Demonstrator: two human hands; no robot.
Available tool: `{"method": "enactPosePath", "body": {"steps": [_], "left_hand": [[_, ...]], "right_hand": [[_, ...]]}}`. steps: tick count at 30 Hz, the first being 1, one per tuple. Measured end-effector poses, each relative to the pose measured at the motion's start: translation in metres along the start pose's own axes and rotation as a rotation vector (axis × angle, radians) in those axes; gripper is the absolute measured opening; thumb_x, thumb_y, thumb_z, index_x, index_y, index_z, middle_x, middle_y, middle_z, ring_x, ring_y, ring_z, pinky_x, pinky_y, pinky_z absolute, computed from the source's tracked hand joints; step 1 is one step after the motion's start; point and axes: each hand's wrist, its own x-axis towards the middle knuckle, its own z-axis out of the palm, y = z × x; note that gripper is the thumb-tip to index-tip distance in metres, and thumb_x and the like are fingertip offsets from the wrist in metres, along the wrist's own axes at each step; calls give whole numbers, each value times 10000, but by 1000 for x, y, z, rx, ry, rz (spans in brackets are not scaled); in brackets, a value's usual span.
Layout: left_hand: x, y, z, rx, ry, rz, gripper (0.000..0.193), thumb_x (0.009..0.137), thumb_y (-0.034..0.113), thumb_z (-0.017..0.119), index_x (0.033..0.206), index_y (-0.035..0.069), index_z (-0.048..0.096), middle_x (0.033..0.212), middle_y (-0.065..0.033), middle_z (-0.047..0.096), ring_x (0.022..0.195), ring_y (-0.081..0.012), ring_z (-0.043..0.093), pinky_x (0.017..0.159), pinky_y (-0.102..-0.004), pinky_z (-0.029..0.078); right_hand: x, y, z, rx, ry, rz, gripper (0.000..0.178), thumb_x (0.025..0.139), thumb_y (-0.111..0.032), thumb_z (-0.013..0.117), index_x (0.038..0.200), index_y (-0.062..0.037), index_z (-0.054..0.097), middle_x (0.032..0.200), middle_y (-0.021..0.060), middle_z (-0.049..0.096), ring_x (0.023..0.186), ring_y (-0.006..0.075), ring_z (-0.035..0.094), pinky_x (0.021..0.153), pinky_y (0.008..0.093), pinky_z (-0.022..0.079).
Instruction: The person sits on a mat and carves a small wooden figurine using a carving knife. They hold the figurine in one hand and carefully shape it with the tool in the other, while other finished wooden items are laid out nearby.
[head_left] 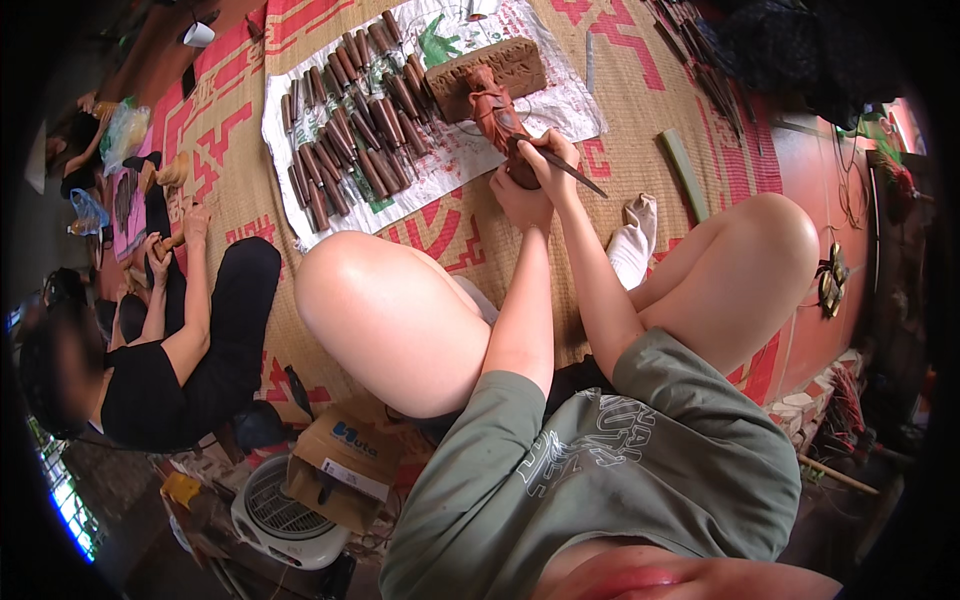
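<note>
A reddish-brown carved wooden figurine [492,112] leans with its upper end on a brown block [515,68]. My left hand [522,203] is closed round the figurine's lower end, nearest to me. Just above it, my right hand [556,152] grips a slim, dark carving tool [578,178], whose long end sticks out to the right. The tool's other end lies against the figurine's lower part; its exact tip is too small to make out. Left of the block, many wooden-handled carving tools [362,125] lie in rows on a white printed sheet [285,205].
The sheet lies on a red-patterned straw mat [235,130]. A green strip [683,175] and more long tools [700,65] are at the right. Another person [150,385] works with wood at the left. A cardboard box [340,470] and a fan [285,510] stand behind my left side.
</note>
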Motion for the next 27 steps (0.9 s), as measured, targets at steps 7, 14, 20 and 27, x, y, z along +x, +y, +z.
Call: {"method": "enactPosePath", "body": {"steps": [7,14,20,27], "left_hand": [[-1,1,1,14,20,10,639,672,354,734,1147,29,457,1127,-202,462,1055,-389,501,852,-459,449],[1,-8,2,30,14,18,770,599,362,797,1185,22,432,1151,-198,447,1078,-363,496,892,-441,437],[2,-10,4,-12,43,64,723,578,295,784,1160,35,441,1116,-209,464,1028,-386,505,862,-460,448],[2,-4,3,12,-11,0,789,593,374,813,1189,35,424,1157,-200,447,1090,-364,477,899,-436,427]], "right_hand": [[-6,11,-1,240,97,105,218,711,-127,725,675,4,555,609,48,604,586,57,524,535,241,434],[9,1,-21,459,-39,241,223,719,1,655,610,-49,467,573,18,560,504,54,484,464,213,386],[24,5,-22,230,-5,275,150,703,-98,679,754,2,578,648,39,598,577,79,529,537,238,425],[15,2,-15,-28,-29,25,127,738,-68,664,793,-3,569,663,45,599,619,87,541,568,259,437]]}}
